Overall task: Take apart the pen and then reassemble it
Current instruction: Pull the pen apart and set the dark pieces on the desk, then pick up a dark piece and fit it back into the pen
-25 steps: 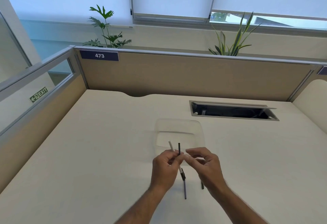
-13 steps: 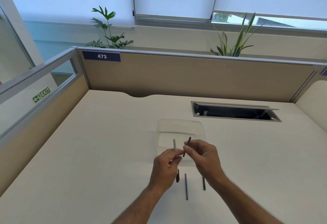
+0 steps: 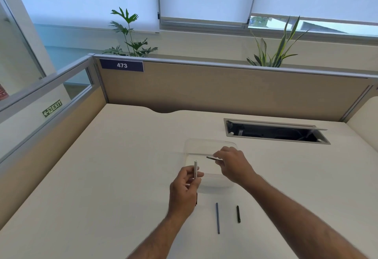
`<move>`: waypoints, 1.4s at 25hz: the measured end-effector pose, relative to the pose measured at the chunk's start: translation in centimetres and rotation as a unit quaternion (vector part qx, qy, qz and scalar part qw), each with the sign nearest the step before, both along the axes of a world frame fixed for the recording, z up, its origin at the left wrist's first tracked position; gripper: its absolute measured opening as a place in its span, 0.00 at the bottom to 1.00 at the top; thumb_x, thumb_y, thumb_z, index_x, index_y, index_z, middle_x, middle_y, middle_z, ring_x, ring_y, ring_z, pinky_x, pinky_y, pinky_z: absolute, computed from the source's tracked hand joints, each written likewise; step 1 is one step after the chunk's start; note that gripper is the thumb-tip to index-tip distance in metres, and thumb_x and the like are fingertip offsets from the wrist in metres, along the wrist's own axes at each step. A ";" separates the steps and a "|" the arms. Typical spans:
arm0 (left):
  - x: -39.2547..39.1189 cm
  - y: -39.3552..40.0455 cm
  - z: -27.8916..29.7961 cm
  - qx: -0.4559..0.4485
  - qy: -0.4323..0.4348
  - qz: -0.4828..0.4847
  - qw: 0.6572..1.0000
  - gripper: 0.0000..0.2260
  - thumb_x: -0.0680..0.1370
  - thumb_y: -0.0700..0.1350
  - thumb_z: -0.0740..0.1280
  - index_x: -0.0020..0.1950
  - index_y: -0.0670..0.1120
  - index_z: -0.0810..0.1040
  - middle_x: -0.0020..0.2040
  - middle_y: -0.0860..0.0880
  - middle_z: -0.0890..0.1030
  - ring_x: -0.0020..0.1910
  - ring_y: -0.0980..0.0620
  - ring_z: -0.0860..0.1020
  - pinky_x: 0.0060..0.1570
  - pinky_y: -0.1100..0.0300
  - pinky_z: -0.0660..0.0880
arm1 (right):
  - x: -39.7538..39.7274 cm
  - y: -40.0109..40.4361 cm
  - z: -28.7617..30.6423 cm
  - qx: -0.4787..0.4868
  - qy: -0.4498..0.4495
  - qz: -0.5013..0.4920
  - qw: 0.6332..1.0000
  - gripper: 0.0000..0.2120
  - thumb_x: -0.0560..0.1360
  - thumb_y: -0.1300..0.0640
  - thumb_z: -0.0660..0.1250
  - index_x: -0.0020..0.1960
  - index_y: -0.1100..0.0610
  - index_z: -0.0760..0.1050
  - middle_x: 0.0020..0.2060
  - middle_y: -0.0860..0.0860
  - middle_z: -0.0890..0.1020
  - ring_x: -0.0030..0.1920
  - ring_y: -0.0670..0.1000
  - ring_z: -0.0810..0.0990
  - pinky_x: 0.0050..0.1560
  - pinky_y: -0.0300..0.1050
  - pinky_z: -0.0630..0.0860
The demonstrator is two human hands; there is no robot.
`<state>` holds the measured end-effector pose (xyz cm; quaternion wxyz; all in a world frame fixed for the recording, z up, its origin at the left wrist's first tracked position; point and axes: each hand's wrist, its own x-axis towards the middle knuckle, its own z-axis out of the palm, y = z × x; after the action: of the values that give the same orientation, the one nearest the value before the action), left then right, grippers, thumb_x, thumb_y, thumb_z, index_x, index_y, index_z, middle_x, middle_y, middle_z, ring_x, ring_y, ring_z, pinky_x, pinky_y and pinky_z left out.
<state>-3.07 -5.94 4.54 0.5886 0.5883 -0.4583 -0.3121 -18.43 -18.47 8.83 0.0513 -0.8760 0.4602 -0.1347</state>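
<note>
My left hand [image 3: 185,189] pinches a white pen barrel [image 3: 195,168] that stands nearly upright above the desk. My right hand [image 3: 233,163] holds a short dark pen part [image 3: 212,158] almost level, over a clear plastic tray [image 3: 210,146]. Nearer to me, a thin blue-grey refill [image 3: 217,217] lies on the desk. A short black pen piece [image 3: 238,213] lies to its right. A small dark piece shows partly behind my left hand, near its wrist.
The cream desk [image 3: 102,176] is walled by beige partitions at the back and left. An open cable hatch [image 3: 274,131] is sunk into the desk at the back right. Two plants stand behind the back partition.
My hands have drawn apart. The right hand carried the dark part away from the white barrel, forward and right over the tray. The left hand kept the barrel.
</note>
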 end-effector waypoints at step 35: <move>-0.8 -0.4 -1.7 0.039 -0.021 -0.007 0.999 0.09 0.77 0.44 0.71 0.48 0.59 0.81 0.42 0.58 0.85 0.41 0.53 0.83 0.41 0.57 0.81 | -0.8 8.0 -5.4 0.420 0.006 -0.240 0.875 0.09 0.60 0.58 0.71 0.38 0.60 0.76 0.32 0.54 0.82 0.29 0.54 0.84 0.29 0.42 0.82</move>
<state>-3.83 -6.31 2.89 0.5535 0.6137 -0.4624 -0.3213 -19.21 -10.46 3.47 0.3776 -0.6356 0.6699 0.0677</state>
